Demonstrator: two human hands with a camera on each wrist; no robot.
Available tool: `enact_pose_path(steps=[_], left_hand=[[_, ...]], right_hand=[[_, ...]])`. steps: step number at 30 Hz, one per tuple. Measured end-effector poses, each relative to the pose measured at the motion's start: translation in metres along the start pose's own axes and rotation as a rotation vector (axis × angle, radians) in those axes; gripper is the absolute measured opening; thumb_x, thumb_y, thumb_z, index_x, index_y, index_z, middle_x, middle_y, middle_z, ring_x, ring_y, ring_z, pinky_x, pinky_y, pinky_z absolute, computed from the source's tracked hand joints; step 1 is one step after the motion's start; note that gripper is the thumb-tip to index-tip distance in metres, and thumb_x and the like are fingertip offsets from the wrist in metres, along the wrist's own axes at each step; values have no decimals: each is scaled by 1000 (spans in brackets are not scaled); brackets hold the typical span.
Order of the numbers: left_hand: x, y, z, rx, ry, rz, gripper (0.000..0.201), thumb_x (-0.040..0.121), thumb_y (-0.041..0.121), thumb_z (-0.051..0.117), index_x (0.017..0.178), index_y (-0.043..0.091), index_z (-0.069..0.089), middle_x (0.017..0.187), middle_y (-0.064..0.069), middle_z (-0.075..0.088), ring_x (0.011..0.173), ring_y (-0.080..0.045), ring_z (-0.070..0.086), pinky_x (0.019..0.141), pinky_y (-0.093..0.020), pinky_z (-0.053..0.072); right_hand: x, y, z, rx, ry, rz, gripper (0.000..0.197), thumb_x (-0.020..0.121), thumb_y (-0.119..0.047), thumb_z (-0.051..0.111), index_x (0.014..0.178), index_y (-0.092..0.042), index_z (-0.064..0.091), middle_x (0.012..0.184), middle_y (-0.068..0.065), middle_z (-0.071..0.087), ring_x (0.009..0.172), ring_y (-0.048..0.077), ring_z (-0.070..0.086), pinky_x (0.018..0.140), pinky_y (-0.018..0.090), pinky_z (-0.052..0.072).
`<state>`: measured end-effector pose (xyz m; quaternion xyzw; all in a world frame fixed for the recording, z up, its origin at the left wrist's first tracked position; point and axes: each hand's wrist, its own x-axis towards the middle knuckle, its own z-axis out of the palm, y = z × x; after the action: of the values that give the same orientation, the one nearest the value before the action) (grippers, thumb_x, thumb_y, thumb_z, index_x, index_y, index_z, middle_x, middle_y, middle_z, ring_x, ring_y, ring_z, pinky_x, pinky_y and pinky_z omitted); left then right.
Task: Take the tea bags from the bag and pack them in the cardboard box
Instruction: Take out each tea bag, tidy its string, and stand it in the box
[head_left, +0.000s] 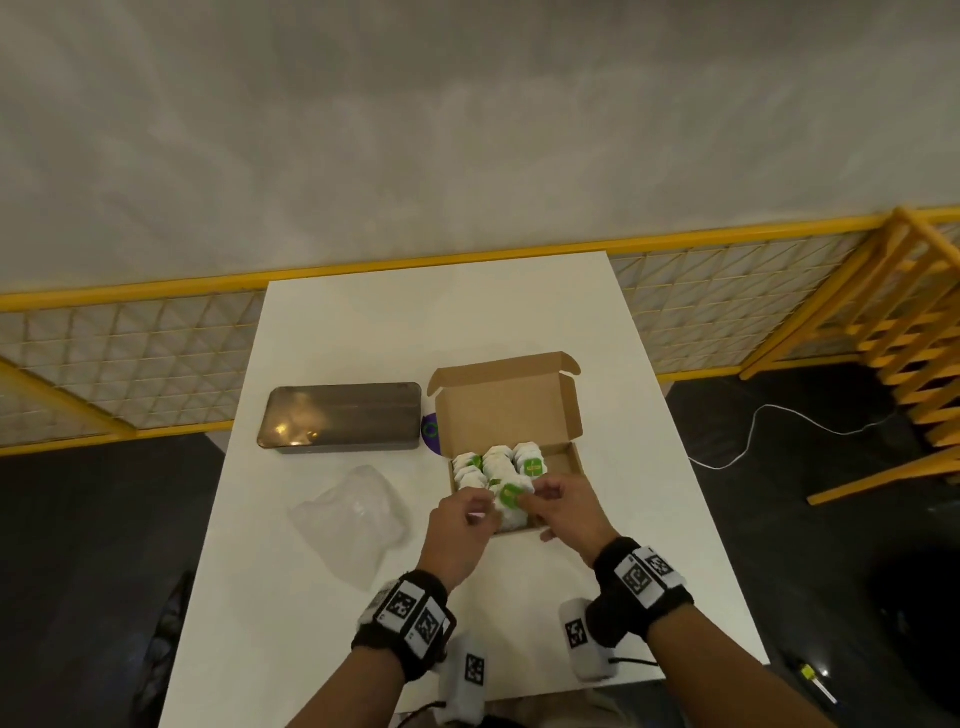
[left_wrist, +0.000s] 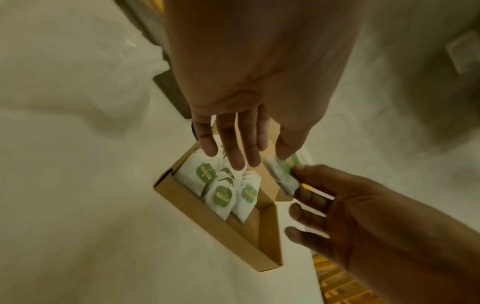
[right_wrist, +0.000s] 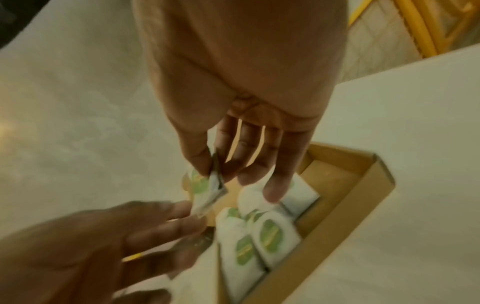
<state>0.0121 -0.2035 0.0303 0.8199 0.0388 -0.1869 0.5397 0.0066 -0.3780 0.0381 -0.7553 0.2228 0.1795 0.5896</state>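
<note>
A: Step? Tea bag (head_left: 510, 500) is being handed across over the near end of the cardboard box (head_left: 571, 457). Right hand (head_left: 569, 506) pinches it between thumb and forefinger, other fingers loose. Left hand (head_left: 460, 527) has its fingers nearly straight, its thumb tip on the same bag's far end; whether it still pinches, can't tell.

B: Where's the rest?

A: Packed tea bags (left_wrist: 221, 191) stand on edge in the box, lid flap up. Plastic bag (head_left: 353, 519) lies crumpled on the table (head_left: 322, 623) left of the box and looks empty, so probably near the end.

B: Next move?

A: My guess is lowering this bag into the free strip along the box's right side, upright like its neighbours, without knocking them over.

B: Counts?

A: One box, one plastic bag, one bag in hand. Packed ones overlap, roughly a dozen, exact number unclear. One dark tin (head_left: 340, 415) behind, something purple (head_left: 430, 428) beside the box.
</note>
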Motion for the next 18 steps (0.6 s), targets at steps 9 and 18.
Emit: enact_pose_path(steps=[9, 18], left_hand=[[-11, -25, 18, 602, -291, -57, 51, 93, 34, 56, 140, 19, 41, 143, -1, 44, 127, -19, 45, 108, -30, 36], [-11, -34, 23, 734, -296, -29, 56, 92, 35, 55, 143, 20, 37, 147, 1, 37, 132, -20, 37, 110, -35, 36]], right_hand=[[72, 24, -38, -491, 43, 97, 9, 81, -37, 70, 75, -31, 69, 92, 6, 72, 80, 29, 69, 73, 45, 60], [97, 33, -14, -579, 72, 109, 22, 80, -36, 57, 85, -19, 71, 91, 9, 72, 79, 31, 70, 71, 44, 61]])
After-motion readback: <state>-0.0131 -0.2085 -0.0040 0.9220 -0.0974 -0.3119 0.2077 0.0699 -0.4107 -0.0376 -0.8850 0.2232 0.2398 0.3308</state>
